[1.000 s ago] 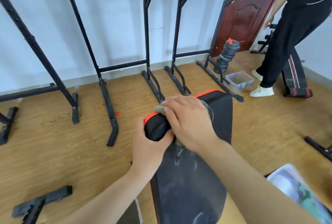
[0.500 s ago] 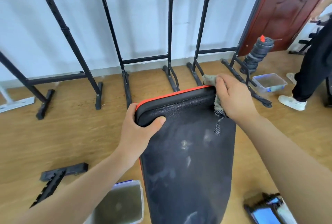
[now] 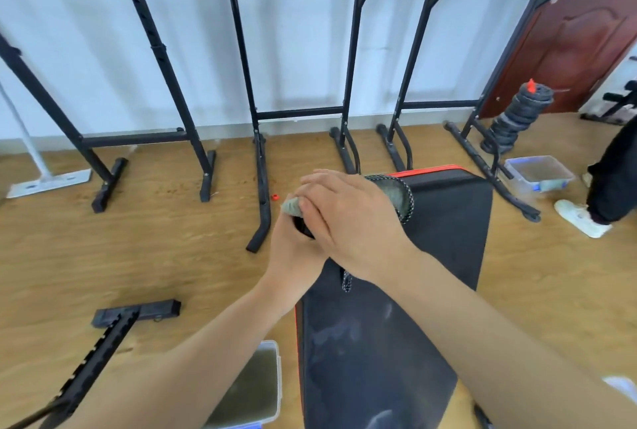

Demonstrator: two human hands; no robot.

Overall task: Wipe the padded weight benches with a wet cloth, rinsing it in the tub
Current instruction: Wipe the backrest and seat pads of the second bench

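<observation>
A black padded bench (image 3: 444, 249) with a red trimmed far edge runs away from me, its surface streaked with wet marks. My left hand (image 3: 293, 256) grips the bench's far left corner. My right hand (image 3: 348, 218) lies over it, pressing a grey cloth (image 3: 396, 194) with a dark netted edge onto that corner. Cloth ends stick out at both sides of the hand. A clear tub (image 3: 255, 390) of murky water stands on the floor, left of the bench and under my left forearm.
Black rack frames (image 3: 258, 139) line the white wall. A second tub (image 3: 537, 173) and a stack of weight plates (image 3: 517, 115) stand at the right, near a person's leg and white shoe (image 3: 582, 218). A black frame piece (image 3: 113, 328) lies on the wooden floor at left.
My right hand slid the cloth along the bench's far edge, out to the right corner and back to the left corner over my left hand. The view shifted right.
</observation>
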